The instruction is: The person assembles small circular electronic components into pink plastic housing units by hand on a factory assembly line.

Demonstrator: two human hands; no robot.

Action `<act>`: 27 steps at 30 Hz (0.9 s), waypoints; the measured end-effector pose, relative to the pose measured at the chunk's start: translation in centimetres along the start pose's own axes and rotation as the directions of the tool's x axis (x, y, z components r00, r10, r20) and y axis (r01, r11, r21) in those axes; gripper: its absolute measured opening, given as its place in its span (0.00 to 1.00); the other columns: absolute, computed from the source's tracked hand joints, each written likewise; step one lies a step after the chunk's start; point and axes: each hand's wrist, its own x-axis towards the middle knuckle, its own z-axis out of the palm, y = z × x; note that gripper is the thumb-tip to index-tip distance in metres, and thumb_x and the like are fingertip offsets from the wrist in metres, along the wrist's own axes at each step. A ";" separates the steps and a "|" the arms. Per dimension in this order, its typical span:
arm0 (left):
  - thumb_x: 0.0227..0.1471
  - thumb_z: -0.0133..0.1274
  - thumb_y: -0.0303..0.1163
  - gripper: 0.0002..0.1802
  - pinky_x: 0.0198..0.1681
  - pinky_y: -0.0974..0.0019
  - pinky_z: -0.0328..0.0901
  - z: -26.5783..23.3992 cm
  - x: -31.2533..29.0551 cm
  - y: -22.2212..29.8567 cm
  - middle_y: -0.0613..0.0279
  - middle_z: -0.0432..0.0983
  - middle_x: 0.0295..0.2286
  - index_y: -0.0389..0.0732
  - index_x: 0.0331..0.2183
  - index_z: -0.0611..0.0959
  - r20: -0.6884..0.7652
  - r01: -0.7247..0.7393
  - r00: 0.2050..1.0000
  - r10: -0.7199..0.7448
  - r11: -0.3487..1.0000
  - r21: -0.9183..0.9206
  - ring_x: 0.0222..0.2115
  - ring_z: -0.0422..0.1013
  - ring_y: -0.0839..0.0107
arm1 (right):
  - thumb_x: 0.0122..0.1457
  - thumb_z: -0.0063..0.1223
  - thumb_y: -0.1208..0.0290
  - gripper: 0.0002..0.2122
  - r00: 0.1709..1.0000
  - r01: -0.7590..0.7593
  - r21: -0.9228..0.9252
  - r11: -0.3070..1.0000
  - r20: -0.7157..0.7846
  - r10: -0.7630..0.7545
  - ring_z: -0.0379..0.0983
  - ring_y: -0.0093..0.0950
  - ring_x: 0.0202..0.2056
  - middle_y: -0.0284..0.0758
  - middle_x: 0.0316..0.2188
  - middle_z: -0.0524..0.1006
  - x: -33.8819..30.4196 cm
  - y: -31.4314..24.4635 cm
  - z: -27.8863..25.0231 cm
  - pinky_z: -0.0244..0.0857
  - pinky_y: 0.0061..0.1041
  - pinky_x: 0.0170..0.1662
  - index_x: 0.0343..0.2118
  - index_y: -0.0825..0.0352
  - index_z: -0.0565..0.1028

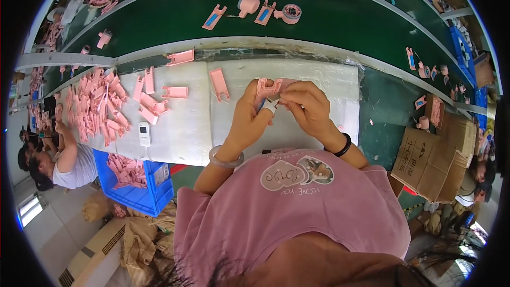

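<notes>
A: Where is the pink part (262,88) held?
B: Over the white mat (186,138), before the chest; it is gripped by the left hand (249,117).
A: And the right hand (309,105)?
B: Fingertips brought to the part's right side; whether anything small is pinched there cannot be told.
A: Surroundings?
B: Just left, a single pink piece (218,84) is laid on the mat. Farther left, a heap of similar pieces (95,103) is spread, a white device (144,134) placed on its near right. Nearer, more are held in a blue bin (158,194).
A: Far side?
B: On a green surface (345,29), round-headed pink assemblies (248,6) are set out. Cardboard boxes (422,157) are seen right.
</notes>
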 end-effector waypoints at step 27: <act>0.52 0.45 0.24 0.18 0.38 0.70 0.63 0.9 -0.5 -1.0 0.58 0.72 0.36 0.34 0.47 0.69 -0.012 -0.226 0.974 0.228 0.971 0.078 0.34 0.69 0.72 | 0.39 0.63 0.79 0.11 0.992 0.122 -0.123 0.985 -0.010 -0.125 0.69 0.31 0.31 0.31 0.28 0.74 1.1 -0.4 -0.3 0.63 0.27 0.35 0.29 0.63 0.77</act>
